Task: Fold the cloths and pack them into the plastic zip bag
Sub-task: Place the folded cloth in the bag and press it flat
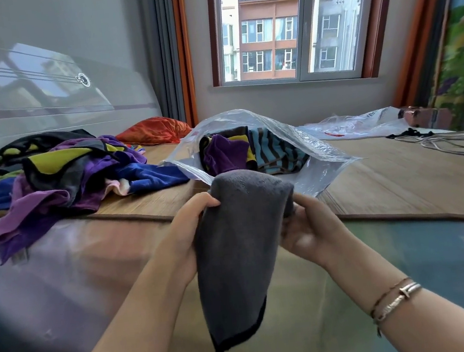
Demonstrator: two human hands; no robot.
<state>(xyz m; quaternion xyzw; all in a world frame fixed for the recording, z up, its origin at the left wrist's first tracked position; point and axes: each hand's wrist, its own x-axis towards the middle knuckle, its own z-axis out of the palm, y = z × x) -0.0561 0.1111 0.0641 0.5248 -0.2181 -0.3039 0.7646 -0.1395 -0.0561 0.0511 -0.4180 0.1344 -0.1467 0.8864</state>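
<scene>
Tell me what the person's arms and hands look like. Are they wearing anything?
Both forearms are bare, with no sleeves showing and no gloves on the left hand or the right hand. The right wrist wears thin metal bracelets, rose-gold and silver in tone, one with a small crossbar. No rings can be made out, and the left wrist is bare.

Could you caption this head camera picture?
Both hands hold a grey cloth before the part-filled zip bag.

Home bedroom, bed [400, 172] with padded headboard [39, 91], curtained window [285, 23] (apartment blocks outside)
</scene>
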